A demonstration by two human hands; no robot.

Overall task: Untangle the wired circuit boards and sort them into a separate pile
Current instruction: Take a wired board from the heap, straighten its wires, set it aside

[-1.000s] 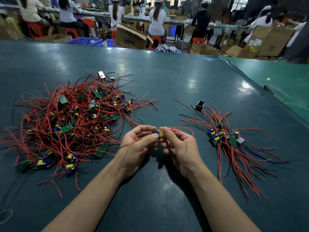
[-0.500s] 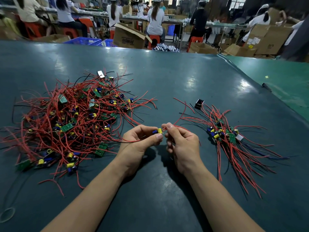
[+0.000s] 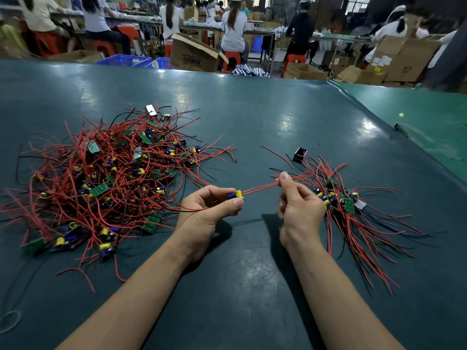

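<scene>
A big tangled heap of small circuit boards with red and black wires [image 3: 106, 178] covers the left of the dark table. On the right lies a smaller, sorted pile of boards [image 3: 346, 200], its wires fanned toward me. My left hand [image 3: 209, 208] pinches one small board with yellow and blue parts [image 3: 237, 194] above the table between the two piles. That board's red wires [image 3: 260, 188] stretch right to my right hand [image 3: 298, 205], which pinches them between thumb and forefinger.
A small black part [image 3: 300, 155] lies beside the sorted pile. A rubber band [image 3: 10, 322] sits at the near left edge. The green table [image 3: 429, 127] adjoins on the right. Beyond the far edge are cardboard boxes [image 3: 194, 53], blue crates and seated workers.
My hands have drawn apart. The right hand slid rightward along the red wires, pulling them straight, while the left kept hold of the board.
</scene>
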